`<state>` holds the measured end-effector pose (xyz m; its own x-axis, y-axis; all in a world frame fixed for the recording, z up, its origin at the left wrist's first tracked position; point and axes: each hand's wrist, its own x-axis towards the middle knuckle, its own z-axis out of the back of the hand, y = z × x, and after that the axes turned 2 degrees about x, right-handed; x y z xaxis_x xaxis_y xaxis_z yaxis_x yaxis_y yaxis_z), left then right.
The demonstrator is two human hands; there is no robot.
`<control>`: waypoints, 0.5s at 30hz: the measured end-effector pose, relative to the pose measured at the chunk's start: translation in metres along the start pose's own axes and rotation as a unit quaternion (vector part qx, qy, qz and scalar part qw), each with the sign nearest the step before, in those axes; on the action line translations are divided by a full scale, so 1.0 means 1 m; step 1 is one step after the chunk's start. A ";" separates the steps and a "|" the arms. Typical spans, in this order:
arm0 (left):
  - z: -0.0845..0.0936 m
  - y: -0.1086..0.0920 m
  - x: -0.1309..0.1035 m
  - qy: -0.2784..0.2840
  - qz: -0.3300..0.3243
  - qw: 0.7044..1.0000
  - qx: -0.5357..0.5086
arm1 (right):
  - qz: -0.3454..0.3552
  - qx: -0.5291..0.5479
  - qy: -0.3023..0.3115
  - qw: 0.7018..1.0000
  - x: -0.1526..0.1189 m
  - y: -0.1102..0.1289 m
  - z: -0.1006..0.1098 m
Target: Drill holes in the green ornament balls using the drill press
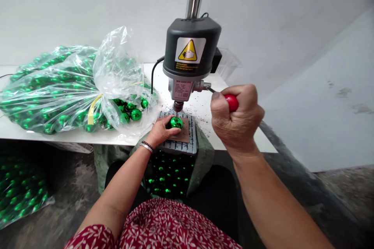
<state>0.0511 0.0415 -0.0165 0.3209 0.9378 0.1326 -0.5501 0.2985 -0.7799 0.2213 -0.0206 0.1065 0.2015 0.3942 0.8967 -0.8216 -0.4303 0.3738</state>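
Observation:
A shiny green bauble rests on a brown board on the grey base of a small bench drill. My left hand grips the bauble from the left, with thumb and fingers around its sides. Directly above the bauble is the drill chuck, its thin bit reaching down to the top; whether it has gone in, I cannot tell. My right hand is closed around the red knob of the drill's feed lever, to the right of the drill head.
A large clear bag of green baubles lies on the white table at left, some baubles loose at its mouth. Below the drill, more baubles sit between green cloth. Another filled bag is on the floor. Dark shavings dot the tabletop.

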 end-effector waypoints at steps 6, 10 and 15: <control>-0.002 0.002 0.000 -0.003 -0.001 1.000 0.003 | 0.035 -0.030 -0.030 0.998 -0.010 -0.006 -0.005; -0.003 0.004 0.000 -0.010 0.008 1.000 0.007 | 0.062 -0.043 -0.045 0.996 -0.029 -0.014 -0.010; -0.004 0.005 0.001 -0.013 0.000 1.000 0.004 | 0.046 -0.007 -0.045 0.998 -0.041 -0.015 -0.012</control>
<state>0.0517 0.0427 -0.0223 0.3018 0.9418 0.1483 -0.5563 0.3003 -0.7748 0.2186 -0.0203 0.0615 0.1706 0.2784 0.9452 -0.8467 -0.4492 0.2851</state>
